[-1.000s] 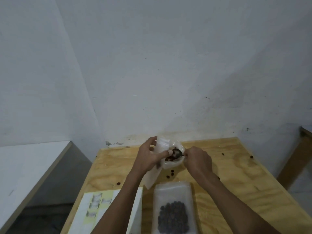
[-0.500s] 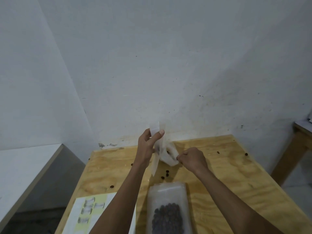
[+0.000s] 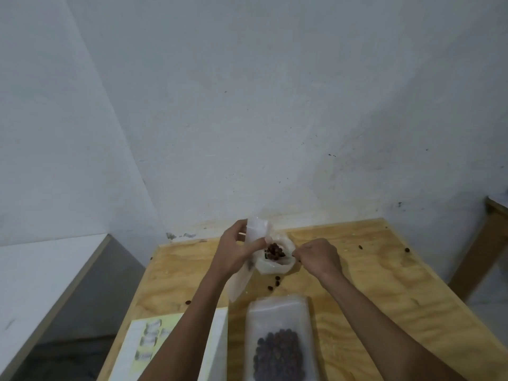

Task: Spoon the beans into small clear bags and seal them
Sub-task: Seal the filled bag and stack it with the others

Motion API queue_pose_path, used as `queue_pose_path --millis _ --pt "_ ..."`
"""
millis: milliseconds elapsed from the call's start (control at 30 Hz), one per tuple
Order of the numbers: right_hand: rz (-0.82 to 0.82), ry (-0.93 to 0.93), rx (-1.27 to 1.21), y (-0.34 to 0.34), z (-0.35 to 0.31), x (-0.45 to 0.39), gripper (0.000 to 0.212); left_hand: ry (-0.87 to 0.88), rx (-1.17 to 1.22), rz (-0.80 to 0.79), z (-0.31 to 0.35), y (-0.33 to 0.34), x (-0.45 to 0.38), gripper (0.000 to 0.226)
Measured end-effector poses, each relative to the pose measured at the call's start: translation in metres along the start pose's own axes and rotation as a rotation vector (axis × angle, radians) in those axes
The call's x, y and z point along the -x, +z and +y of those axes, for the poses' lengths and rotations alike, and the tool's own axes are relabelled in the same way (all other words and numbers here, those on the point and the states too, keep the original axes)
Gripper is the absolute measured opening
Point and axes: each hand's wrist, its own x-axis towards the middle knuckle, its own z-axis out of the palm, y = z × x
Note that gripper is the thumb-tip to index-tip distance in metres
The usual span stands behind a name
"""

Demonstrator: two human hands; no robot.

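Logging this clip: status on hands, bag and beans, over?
Left hand grips small clear bag open. Right hand pinches spoon, hidden, beans at bag mouth. Loose beans on table below, nothing blocking.

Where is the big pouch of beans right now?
In the head view, the large bean pouch lies flat on the wooden table at bottom centre, between the person's forearms and just right of the white sheet.

Two hands — left hand [image 3: 233,254], right hand [image 3: 319,257] — one small bag [image 3: 275,259] held between them, one large bean bag [image 3: 277,339] nearer, three loose beans [image 3: 276,283] just below the grip.
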Motion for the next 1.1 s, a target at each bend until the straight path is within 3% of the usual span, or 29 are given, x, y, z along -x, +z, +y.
queue_pose_path --millis 233,467,667,767,867,967,1100 --pt "-0.012 -0.083 -0.024 -0.007 -0.005 0.001 0.032 0.094 -0.357 -0.001 -0.017 -0.005 0.018 0.104" --pt "-0.061 -0.138 -0.009 -0.034 -0.029 0.007 0.022 0.180 -0.508 0.062 -0.021 -0.005 0.030 0.107" --pt "-0.063 -0.177 -0.007 -0.047 -0.036 0.017 0.035 0.159 -0.560 0.053 -0.017 -0.004 0.031 0.109" --pt "-0.068 -0.218 0.036 -0.049 -0.038 0.024 0.025 0.156 -0.568 0.049 -0.015 -0.003 0.033 0.112" --pt "-0.111 -0.389 0.207 -0.048 -0.047 0.038 0.015 0.157 -0.562 0.035 -0.013 -0.001 0.033 0.115" --pt "0.019 -0.471 0.366 -0.046 -0.052 0.047 0.020 0.133 -0.534 0.043 -0.008 0.002 0.033 0.116" --pt "0.165 -0.428 0.461 -0.043 -0.039 0.038 0.021 0.024 -0.318 0.126 -0.008 0.000 0.032 0.108"
